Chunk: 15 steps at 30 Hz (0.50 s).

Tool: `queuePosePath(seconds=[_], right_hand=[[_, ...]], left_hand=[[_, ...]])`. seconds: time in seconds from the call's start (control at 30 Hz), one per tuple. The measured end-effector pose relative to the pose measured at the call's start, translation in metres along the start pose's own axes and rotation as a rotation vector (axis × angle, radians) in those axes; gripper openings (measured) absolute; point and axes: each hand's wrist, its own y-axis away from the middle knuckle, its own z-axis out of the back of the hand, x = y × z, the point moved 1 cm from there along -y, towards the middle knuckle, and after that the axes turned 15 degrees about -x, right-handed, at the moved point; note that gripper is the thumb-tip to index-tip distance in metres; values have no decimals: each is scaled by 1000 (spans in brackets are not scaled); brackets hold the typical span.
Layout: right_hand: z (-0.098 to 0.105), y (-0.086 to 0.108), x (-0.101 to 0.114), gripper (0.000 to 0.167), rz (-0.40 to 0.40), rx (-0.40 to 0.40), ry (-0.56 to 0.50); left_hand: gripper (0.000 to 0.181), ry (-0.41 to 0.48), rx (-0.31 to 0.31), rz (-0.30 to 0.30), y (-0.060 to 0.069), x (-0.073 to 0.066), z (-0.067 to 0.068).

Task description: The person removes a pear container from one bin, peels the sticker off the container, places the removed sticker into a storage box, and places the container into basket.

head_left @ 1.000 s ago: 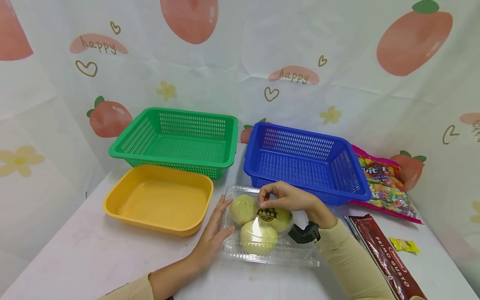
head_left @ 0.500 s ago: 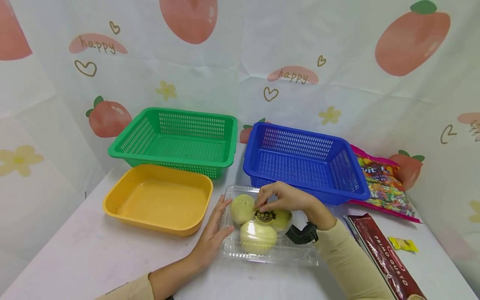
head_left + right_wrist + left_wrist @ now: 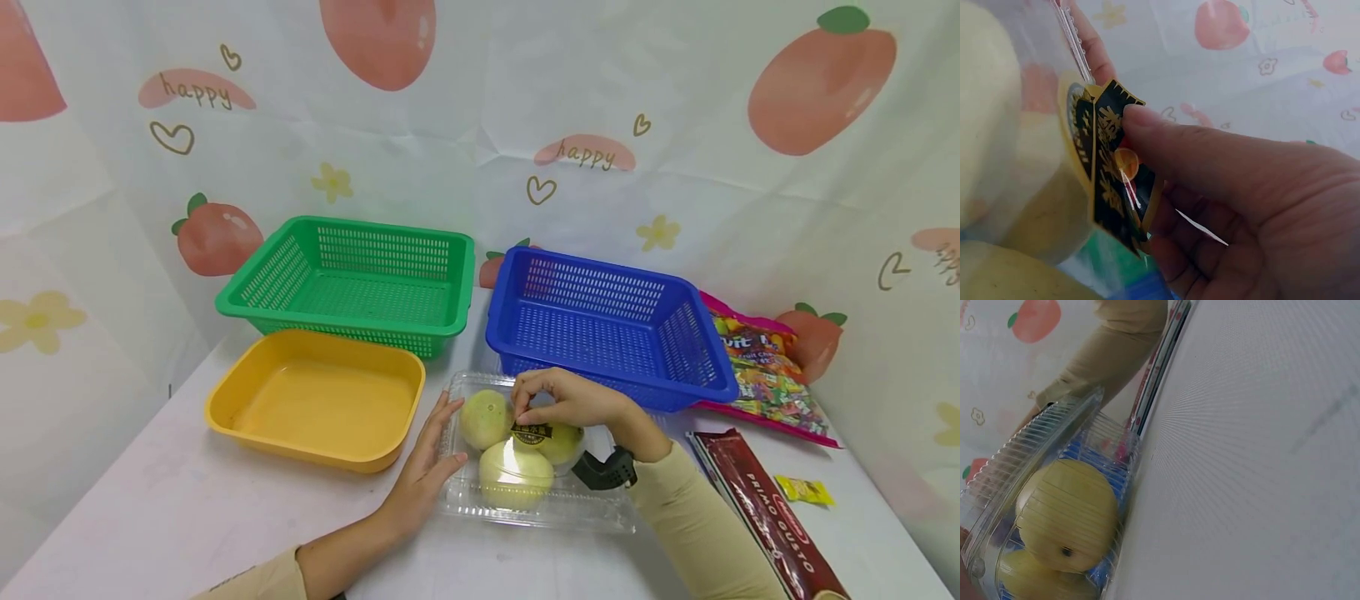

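A clear plastic clamshell box point(image 3: 592, 510) lies on the table with three pale yellow-green, round fruits point(image 3: 516, 475) inside. My left hand point(image 3: 423, 471) rests along the box's left side, fingers straight and touching it. My right hand point(image 3: 566, 402) is over the lid and pinches a black-and-gold sticker point(image 3: 1113, 169) between thumb and fingers. In the right wrist view the sticker is partly lifted and folded, with its other part still against the lid. One fruit point(image 3: 1075, 512) shows close through the ribbed wall in the left wrist view; the left fingers are mostly out of sight there.
A green basket point(image 3: 375, 325) and a yellow tub point(image 3: 315, 454) stand to the left. Behind the box is a blue basket point(image 3: 615, 383). On the right lie a candy bag point(image 3: 772, 375), a dark red packet point(image 3: 765, 508) and a small yellow wrapped piece point(image 3: 805, 490).
My right fingers have drawn slightly left with the sticker's edge, which looks more lifted and folded than a second ago. The left hand and box have stayed in place.
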Motion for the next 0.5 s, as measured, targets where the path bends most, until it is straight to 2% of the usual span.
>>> queuePosePath(seconds=[0.2,0.5], right_hand=[[0,1,-1,8,24,-31,-29],[-1,2,-5,8,7,-63,-86]], left_hand=[[61,3,0,2,0,-2,0],[61,16,-14,-20,0,-1,-1]])
